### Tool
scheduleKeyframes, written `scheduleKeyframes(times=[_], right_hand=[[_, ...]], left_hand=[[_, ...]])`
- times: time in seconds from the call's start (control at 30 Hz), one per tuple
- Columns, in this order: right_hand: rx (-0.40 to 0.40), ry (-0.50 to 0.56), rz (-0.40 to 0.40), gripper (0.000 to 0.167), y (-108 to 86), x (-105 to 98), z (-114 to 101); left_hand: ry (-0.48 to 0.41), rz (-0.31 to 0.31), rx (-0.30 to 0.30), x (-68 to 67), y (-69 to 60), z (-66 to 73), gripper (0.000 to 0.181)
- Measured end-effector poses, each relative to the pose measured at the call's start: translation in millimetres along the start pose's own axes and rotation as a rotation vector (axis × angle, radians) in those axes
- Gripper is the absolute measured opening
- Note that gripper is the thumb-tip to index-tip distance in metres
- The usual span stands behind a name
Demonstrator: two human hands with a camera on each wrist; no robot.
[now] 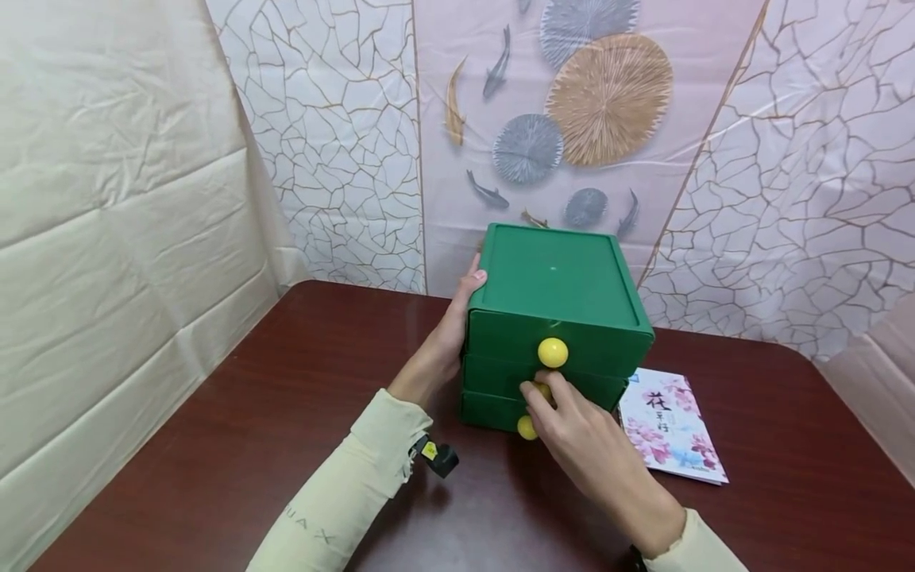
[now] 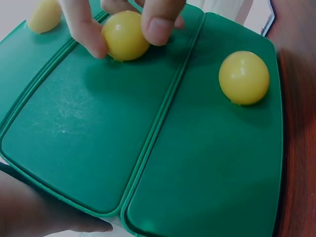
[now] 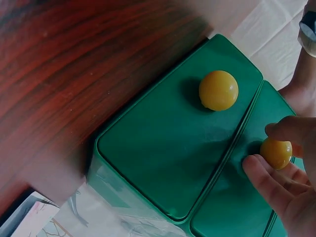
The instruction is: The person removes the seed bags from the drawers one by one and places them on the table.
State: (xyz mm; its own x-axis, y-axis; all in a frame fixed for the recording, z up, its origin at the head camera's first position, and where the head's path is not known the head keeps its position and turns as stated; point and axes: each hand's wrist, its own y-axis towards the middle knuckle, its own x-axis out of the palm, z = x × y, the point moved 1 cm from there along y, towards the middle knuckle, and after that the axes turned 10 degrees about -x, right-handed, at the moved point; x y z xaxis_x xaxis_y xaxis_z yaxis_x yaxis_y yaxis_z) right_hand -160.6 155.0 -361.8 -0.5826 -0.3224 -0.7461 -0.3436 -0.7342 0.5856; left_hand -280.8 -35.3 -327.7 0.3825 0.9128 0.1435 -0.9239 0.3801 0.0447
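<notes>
A green three-drawer box (image 1: pixel 557 274) stands on the table, with a round yellow knob on each drawer front. My right hand (image 1: pixel 582 433) pinches the middle knob (image 2: pixel 124 35) between thumb and fingers. Above it is the top knob (image 1: pixel 553 353); below sits the bottom knob (image 2: pixel 244 77). All three drawer fronts look pushed in. My left hand (image 1: pixel 450 326) lies flat along the box's left side, a fingertip at the upper edge. In the right wrist view the thumb and fingers (image 3: pixel 269 185) meet around the middle knob.
A booklet (image 1: pixel 672 425) with pink flowers lies on the table just right of the box. The dark red-brown table (image 1: pixel 236 429) spreads around. Patterned cloth (image 1: pixel 343 143) hangs behind, and pale cloth (image 1: pixel 121 199) covers the left side.
</notes>
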Motion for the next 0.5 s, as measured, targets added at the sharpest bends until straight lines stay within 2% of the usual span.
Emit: scheduleKeyframes(times=[0.07, 0.1, 0.5], right_hand=[[0.005, 0.002, -0.005, 0.046, 0.9, 0.3, -1.1], [0.005, -0.001, -0.004, 0.051, 1.5, 0.6, -1.6], [-0.007, -0.008, -0.016, 0.052, 3.1, 1.1, -3.7]], left_hand=[[-0.003, 0.005, -0.006, -1.0, -0.6, 0.7, 0.082], [-0.007, 0.009, -0.008, -1.2, -1.0, 1.2, 0.082], [-0.073, 0.021, -0.053, -2.3, -3.3, 6.3, 0.082]])
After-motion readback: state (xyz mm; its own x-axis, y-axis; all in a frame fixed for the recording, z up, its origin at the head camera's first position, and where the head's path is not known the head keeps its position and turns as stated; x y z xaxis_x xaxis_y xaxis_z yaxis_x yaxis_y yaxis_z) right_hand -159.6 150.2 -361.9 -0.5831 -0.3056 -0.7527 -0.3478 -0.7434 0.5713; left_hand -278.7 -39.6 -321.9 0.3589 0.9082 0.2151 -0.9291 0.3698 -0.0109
